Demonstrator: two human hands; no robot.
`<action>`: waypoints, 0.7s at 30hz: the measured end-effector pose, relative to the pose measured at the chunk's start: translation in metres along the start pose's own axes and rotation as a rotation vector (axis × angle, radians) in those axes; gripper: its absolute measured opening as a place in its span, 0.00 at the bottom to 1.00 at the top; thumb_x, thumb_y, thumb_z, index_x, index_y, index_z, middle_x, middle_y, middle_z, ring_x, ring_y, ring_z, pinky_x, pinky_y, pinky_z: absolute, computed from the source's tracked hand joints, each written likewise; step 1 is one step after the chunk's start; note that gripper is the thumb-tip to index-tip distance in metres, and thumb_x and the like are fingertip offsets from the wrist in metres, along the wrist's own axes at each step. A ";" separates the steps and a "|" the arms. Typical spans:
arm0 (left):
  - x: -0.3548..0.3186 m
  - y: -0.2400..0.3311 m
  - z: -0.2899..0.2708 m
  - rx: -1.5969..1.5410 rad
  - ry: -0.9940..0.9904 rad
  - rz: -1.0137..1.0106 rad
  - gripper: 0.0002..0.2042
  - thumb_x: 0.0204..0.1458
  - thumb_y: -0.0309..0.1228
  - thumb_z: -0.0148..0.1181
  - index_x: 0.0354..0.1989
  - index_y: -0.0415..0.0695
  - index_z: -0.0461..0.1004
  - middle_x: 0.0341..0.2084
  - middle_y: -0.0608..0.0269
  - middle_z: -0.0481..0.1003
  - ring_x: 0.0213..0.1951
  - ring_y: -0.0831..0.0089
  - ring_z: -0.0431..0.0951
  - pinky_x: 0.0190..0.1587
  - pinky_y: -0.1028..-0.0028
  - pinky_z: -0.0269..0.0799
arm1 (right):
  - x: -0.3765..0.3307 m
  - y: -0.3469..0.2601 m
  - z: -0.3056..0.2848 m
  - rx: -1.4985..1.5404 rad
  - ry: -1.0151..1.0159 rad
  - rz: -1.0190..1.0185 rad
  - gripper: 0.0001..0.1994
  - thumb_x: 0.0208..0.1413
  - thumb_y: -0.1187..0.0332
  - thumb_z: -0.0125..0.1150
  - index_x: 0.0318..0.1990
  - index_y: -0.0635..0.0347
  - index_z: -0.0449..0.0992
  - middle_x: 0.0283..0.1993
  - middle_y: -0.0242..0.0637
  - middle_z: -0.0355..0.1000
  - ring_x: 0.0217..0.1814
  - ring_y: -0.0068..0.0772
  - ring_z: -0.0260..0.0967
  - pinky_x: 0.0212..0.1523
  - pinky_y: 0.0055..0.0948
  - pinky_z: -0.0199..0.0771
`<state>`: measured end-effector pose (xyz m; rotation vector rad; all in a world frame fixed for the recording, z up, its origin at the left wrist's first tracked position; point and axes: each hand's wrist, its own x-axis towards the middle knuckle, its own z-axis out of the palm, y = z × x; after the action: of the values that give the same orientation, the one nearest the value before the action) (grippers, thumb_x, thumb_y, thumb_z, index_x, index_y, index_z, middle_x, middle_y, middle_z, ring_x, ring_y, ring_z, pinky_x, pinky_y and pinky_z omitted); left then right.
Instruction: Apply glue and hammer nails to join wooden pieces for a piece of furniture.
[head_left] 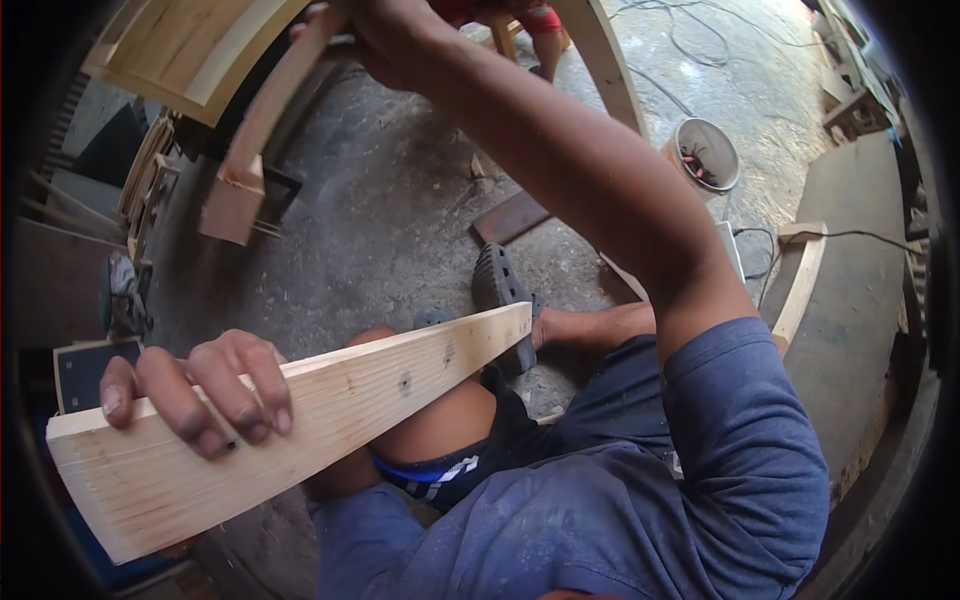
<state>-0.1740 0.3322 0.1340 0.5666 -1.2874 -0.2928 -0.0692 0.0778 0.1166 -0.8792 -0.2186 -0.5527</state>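
My left hand (pixel 205 390) is closed over the upper edge of a pale wooden plank (pixel 350 405), near its wide end. The plank lies slantwise across my lap, its far end above my sandal (pixel 492 275). My right arm reaches up and across to the far left. There my right hand (pixel 385 40) is closed around a long wooden piece (pixel 285 105), partly cut off by the upper edge. That piece slopes down to a stepped, block-like end (pixel 230 205) above the floor. The far fingers of my right hand are partly hidden.
A white bucket (pixel 705 155) with reddish and dark items inside stands beyond my right arm. A brown board (pixel 512 216) lies on the concrete floor. Wooden panels (pixel 190 55) are at the upper left, and a person's leg (pixel 547 48) shows beyond. Cables cross the right side.
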 end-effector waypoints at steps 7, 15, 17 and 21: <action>0.010 -0.043 0.064 -0.035 0.200 0.008 0.48 0.38 0.69 0.60 0.59 0.43 0.56 0.31 0.57 0.66 0.30 0.65 0.68 0.32 0.65 0.67 | 0.042 -0.195 0.003 -0.020 -0.077 -0.023 0.17 0.54 0.64 0.51 0.47 0.67 0.65 0.40 0.46 0.67 0.47 0.45 0.69 0.55 0.45 0.71; 0.040 -0.142 0.072 0.348 0.269 -0.021 0.34 0.46 0.52 0.65 0.51 0.41 0.59 0.35 0.61 0.66 0.36 0.72 0.69 0.39 0.70 0.69 | 0.012 -0.244 -0.105 0.001 0.158 -0.138 0.10 0.51 0.72 0.53 0.41 0.62 0.68 0.33 0.41 0.67 0.35 0.40 0.71 0.31 0.32 0.75; 0.047 -0.152 0.075 0.356 0.238 -0.033 0.34 0.46 0.54 0.65 0.51 0.41 0.60 0.37 0.63 0.67 0.38 0.74 0.69 0.40 0.72 0.69 | 0.003 -0.254 -0.118 -0.094 0.138 -0.240 0.11 0.53 0.69 0.53 0.43 0.63 0.68 0.36 0.44 0.70 0.37 0.40 0.73 0.35 0.36 0.76; 0.077 -0.173 0.080 0.306 0.150 -0.066 0.32 0.50 0.45 0.67 0.55 0.39 0.58 0.42 0.61 0.70 0.41 0.76 0.72 0.43 0.76 0.70 | -0.008 -0.282 -0.123 -0.261 0.298 -0.242 0.14 0.58 0.64 0.51 0.45 0.67 0.69 0.39 0.46 0.72 0.44 0.40 0.73 0.44 0.37 0.75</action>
<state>-0.2119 0.1310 0.1157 0.8758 -1.1769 -0.1045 -0.2342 -0.1591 0.2249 -1.0156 0.0207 -0.9449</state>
